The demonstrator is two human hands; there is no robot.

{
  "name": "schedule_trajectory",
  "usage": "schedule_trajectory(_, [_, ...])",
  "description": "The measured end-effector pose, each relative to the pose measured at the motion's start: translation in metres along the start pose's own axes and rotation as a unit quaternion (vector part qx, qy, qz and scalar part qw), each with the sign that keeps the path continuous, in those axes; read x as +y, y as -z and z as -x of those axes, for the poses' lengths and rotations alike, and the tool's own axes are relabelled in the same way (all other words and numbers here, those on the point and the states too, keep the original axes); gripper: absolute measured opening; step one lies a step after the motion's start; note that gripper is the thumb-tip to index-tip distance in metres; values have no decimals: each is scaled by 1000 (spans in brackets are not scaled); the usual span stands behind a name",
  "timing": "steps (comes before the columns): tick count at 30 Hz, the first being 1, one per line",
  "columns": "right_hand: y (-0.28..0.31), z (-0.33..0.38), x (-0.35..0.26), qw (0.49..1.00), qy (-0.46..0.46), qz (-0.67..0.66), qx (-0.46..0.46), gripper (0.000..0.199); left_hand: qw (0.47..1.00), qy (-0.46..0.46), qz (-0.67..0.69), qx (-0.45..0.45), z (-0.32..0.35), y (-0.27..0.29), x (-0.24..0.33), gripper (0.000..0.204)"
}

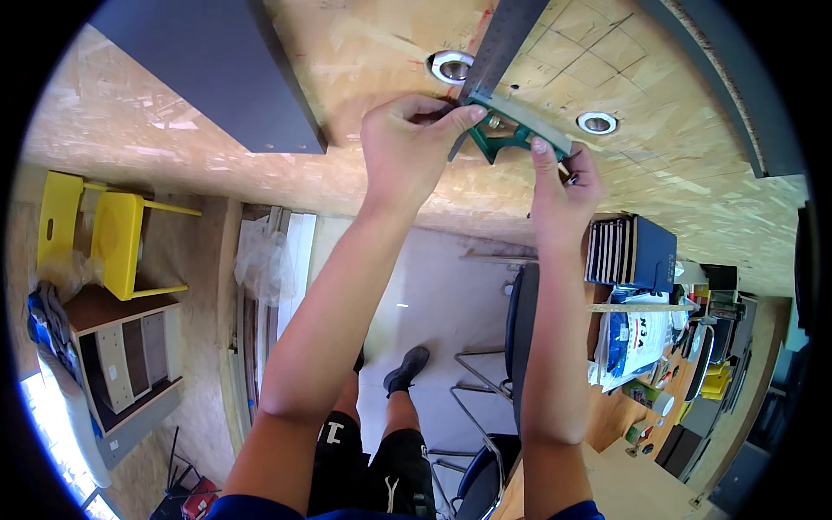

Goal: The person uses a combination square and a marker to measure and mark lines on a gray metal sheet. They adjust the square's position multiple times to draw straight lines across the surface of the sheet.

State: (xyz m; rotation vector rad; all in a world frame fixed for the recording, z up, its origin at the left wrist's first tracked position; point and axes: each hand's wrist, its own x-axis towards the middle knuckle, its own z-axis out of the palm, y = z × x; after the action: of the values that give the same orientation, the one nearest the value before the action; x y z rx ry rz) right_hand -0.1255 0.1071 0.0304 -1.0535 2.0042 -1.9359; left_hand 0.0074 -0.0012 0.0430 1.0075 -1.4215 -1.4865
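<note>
A combination square with a green head (513,139) and a long steel ruler blade (505,45) lies against the wood-chip board (364,52) at the top of the view. My left hand (403,147) is closed on it where blade and head meet, thumb on the green part. At the head's right end, my right hand (568,182) grips it between thumb and fingers. A small dark, shiny item shows by those fingers; its kind I cannot make out. One round metal ring (451,67) sits beside the blade, another metal ring (598,123) right of the head.
Dark grey panels (208,61) flank the work at left and right. Below stand yellow chairs (117,243), a small cabinet (126,364) and black chairs (481,477). Blue binders (650,251) and bagged goods crowd a wooden desk at right. Pencil lines mark the board.
</note>
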Motion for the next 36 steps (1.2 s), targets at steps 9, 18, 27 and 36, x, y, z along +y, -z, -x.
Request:
schedule_trajectory(9, [-15,26,-4,998,-2,-10,64,27,975,-134,-45,174,11,-13,-34,32])
schedule_trajectory(18, [-33,40,-11,994,21,-41,98,27,886,305,342,-70,49,-18,-53,50])
schedule_trajectory(27, [-33,44,-5,995,38,24,89,26,866,304,388,-88,33,-19,-49,33])
schedule_trajectory(36, [-35,46,-1,994,39,5,105,29,883,258,375,-117,23,-18,-46,36])
